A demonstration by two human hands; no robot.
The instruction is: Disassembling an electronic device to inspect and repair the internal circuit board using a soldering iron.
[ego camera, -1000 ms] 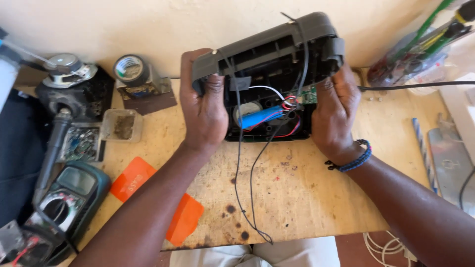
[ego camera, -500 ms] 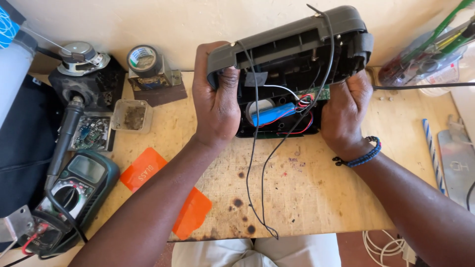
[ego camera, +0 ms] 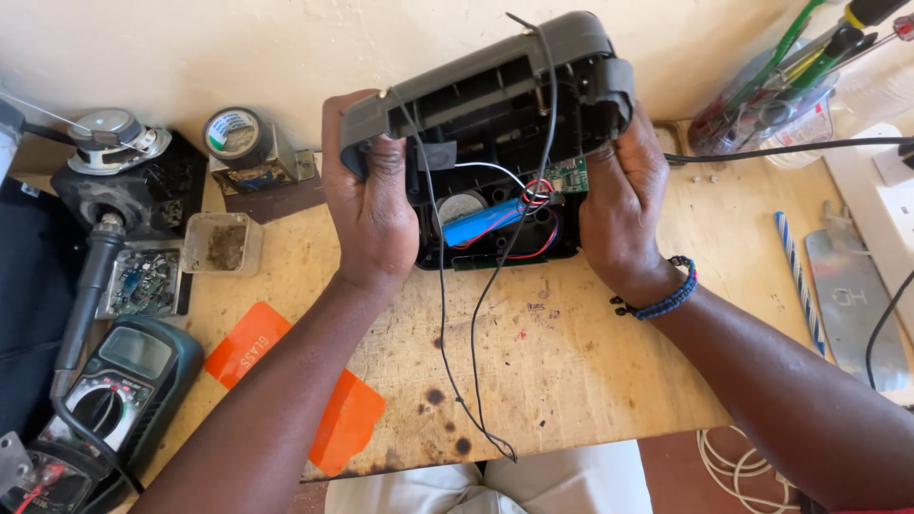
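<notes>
Since b4, we tipped the open gray case (ego camera: 495, 95) up more; left hand (ego camera: 373, 205) & right hand (ego camera: 621, 205) grip its sides. Black wires (ego camera: 457, 343) dangle; meter (ego camera: 119, 381) sits w/ orange cards (ego camera: 249, 345) left.

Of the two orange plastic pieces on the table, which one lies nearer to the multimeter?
The upper-left orange piece, beside the multimeter; the other lies at the table edge.

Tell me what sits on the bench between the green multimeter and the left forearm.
In the head view, an orange plastic card lies on the wooden bench between the multimeter and the left forearm; otherwise bare wood.
</notes>
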